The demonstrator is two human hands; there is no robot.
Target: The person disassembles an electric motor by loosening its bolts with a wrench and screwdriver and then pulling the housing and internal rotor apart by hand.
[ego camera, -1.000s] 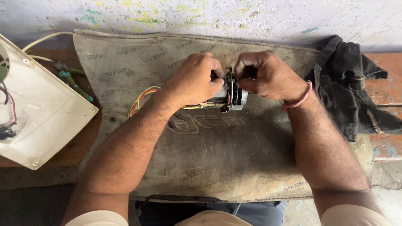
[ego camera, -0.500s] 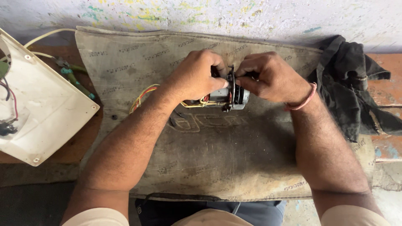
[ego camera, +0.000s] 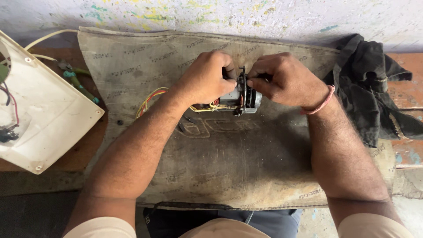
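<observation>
Your hands have drifted slightly left on the sacking over the last second, carrying the small motor point(ego camera: 240, 98) with them. Your left hand point(ego camera: 206, 79) now curls tighter over the motor's wired end, while your right hand point(ego camera: 286, 80) pinches nearer its dark end plate. The plate may have turned a little; your fingers hide too much to tell.

Both hands, the left hand point(ego camera: 205, 81) and the right hand point(ego camera: 286, 81), crowd the small motor point(ego camera: 244, 98), closing off its top and sides. Coloured wires point(ego camera: 147, 101) trail out leftward. The mat point(ego camera: 229, 167) below lies open between the forearms. A white cover point(ego camera: 44, 119) blocks the left edge, a black cloth point(ego camera: 374, 88) the right.
</observation>
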